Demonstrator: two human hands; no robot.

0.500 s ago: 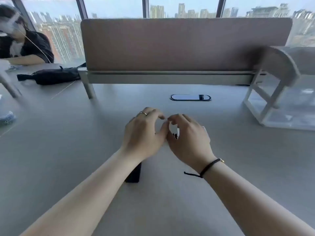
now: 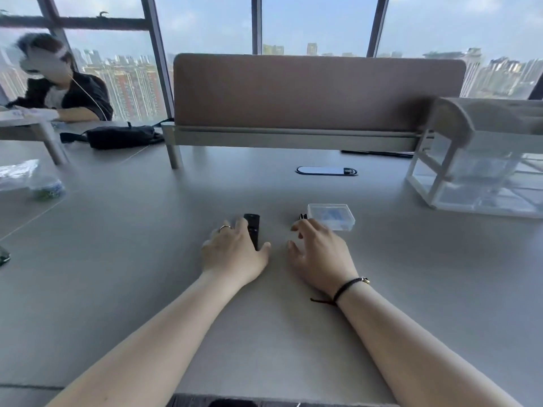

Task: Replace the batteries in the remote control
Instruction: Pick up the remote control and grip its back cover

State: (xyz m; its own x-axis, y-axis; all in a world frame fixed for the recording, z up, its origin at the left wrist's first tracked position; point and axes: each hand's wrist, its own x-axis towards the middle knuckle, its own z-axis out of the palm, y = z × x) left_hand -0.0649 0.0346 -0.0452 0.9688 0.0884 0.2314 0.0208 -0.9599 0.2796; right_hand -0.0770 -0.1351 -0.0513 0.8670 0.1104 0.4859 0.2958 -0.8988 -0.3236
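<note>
A grey desk (image 2: 117, 259) is bounded at twelve o'clock by a brown partition (image 2: 317, 89). Beyond it, tall windows (image 2: 205, 22) are filled with daylight; high-rise buildings (image 2: 129, 86) are seen outside.

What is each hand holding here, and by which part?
Nothing is gripped. The left hand rests open against the remote; the right hand hovers open.
</note>
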